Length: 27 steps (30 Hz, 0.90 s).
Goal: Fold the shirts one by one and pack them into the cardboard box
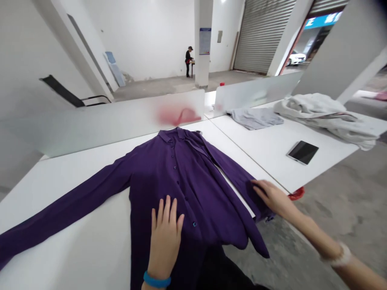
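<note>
A smoothing step, by our reading

Our left hand [165, 237] rests palm down, fingers slightly spread, on the dark purple, long-sleeved button-up shirt [208, 193]; our right hand [270, 195] touches its right-side purple cloth sleeve [234, 175] (whether we pinch the fabric, we cannot tell). The next move, we judge, calls for straightening that sleeve and evening the rippled front. The shirt lies across our smooth white bench [90, 241], collar [165, 136] toward the frosted, translucent divider [121, 117].

Two hands [165, 241], one purple shirt [151, 177], one blue wristband [157, 280], one pale bracelet [341, 256], one dark-screened device [302, 152], one distant person [188, 63]
</note>
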### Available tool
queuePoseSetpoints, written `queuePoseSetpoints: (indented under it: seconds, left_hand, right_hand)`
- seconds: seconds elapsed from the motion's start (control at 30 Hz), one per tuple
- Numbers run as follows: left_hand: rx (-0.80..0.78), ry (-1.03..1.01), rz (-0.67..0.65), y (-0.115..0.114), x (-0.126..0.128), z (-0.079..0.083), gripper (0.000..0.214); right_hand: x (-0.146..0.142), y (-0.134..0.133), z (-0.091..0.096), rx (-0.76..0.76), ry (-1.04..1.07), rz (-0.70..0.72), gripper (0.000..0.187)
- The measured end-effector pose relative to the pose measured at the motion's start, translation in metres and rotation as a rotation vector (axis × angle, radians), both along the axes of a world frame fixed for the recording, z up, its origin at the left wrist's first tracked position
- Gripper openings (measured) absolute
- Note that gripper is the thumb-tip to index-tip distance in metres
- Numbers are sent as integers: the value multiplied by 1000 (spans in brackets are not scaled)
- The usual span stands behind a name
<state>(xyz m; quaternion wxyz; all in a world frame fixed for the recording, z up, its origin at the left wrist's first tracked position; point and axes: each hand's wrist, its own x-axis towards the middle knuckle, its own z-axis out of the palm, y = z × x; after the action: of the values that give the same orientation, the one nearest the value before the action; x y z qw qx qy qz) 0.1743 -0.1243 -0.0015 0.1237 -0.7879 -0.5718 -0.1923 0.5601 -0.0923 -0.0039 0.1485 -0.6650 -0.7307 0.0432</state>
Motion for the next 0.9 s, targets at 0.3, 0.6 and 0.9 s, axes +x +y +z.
queuePoseSetpoints:
  seconds: [0.3, 0.6, 0.9]
  left_hand:
    - [-205, -195, -533, 6, 145, 25, 36]
    - [-402, -222, -412, 11, 182, 18, 25]
    - [-591, -222, -270, 14, 169, 28, 17]
  right_hand:
    - [63, 12, -19, -65, 2, 36, 55]
    - [143, 94, 12, 42, -260, -14, 57]
    - [131, 36, 13, 246, -219, -410, 33]
